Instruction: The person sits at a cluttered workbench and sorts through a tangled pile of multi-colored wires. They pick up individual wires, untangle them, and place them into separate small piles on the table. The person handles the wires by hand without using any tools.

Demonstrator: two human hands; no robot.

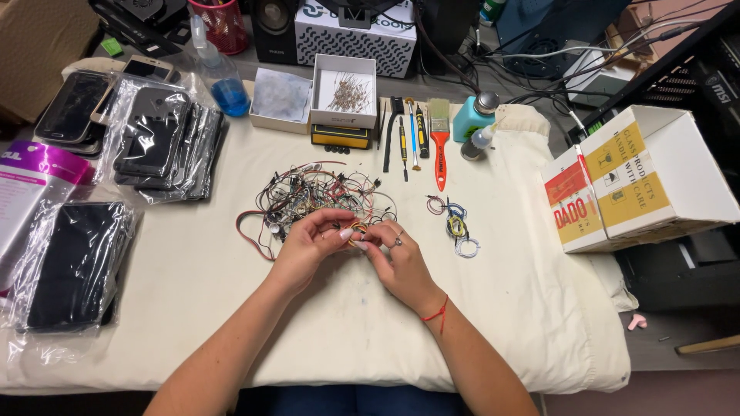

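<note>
Ctr frame: left hand [312, 239] & right hand [397, 258] met over cream-cloth table [193, 308], fingers [347, 232] of both pinched narrow on small orange/yellow wire loop [359, 234], just below tangled wire pile [316, 196]. Separate little wire bundle [456, 227] lay near, to right. Red-handled brush [439, 150] upper ctr. Bagged phones [158, 142] upper left. White cardboard box [647, 181] at right edge.

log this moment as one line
left hand: pinching wire loop | right hand: pinching same loop | behind: tangled wire pile | right: small coiled bundle | surface: cream cloth
</note>
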